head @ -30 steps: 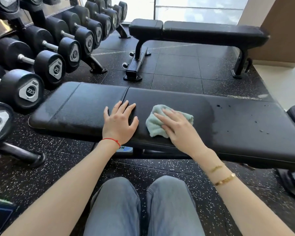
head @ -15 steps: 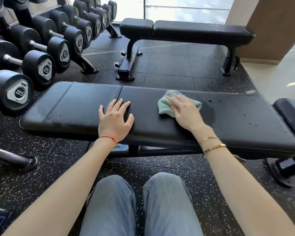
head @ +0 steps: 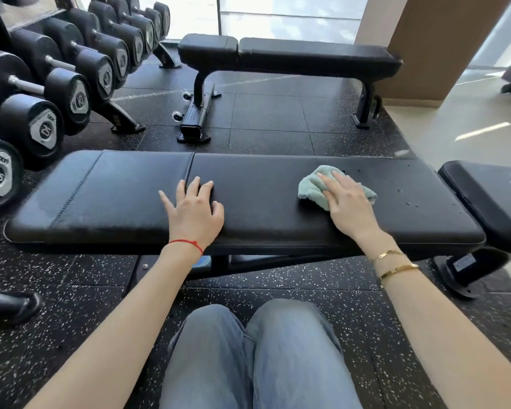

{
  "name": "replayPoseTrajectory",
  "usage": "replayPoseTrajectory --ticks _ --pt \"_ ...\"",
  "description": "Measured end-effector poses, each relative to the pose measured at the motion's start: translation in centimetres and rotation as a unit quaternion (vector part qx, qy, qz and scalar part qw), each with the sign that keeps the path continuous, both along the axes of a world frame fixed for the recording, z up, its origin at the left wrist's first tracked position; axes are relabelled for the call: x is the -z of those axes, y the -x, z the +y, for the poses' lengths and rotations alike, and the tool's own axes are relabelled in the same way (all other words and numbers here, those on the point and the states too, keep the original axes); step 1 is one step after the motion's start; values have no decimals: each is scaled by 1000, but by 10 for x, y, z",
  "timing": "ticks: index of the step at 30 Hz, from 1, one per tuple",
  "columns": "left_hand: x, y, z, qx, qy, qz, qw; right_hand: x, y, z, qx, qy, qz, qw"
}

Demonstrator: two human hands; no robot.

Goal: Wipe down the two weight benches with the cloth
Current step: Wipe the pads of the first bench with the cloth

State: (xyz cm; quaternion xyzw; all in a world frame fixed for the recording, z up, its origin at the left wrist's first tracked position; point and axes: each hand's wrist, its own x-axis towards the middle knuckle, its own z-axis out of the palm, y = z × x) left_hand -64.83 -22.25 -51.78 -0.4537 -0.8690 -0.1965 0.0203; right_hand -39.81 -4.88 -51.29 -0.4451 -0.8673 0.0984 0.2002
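Your right hand (head: 347,202) presses pale green cloth (head: 313,188) flat on near bench (head: 124,199), fingers straight, not curled round it. Cloth now further right along pad than half second ago, close to water droplets (head: 407,199). Your left hand (head: 194,212) stays flat just right of pad seam (head: 189,169), fingers spread, holding nothing. Far bench (head: 307,54) stands beyond, well apart. Dumbbell rack (head: 56,81) at left.

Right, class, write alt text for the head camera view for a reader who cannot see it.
A person's right hand presses a green cloth flat on the near black bench, while the left hand rests open on the padding. A second bench stands behind, with a rack of dumbbells to the left.
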Motion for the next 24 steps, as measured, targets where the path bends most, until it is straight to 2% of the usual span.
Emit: replayPoseTrajectory --ticks 5,12,19,24 --pt "-5 -43 24 70 -26 22 997 0 0 -1 4 6 -21 1000" --pt "-2 -89 54 154 -4 13 988 -3 -3 -3 -8 45 -13 999" --pt "8 -107 65 124 5 27 992 -3 -55 -35 -56 28 26 998" --pt "10 -111 67 99 -17 54 994 -2 -71 52 12 34 3 999"
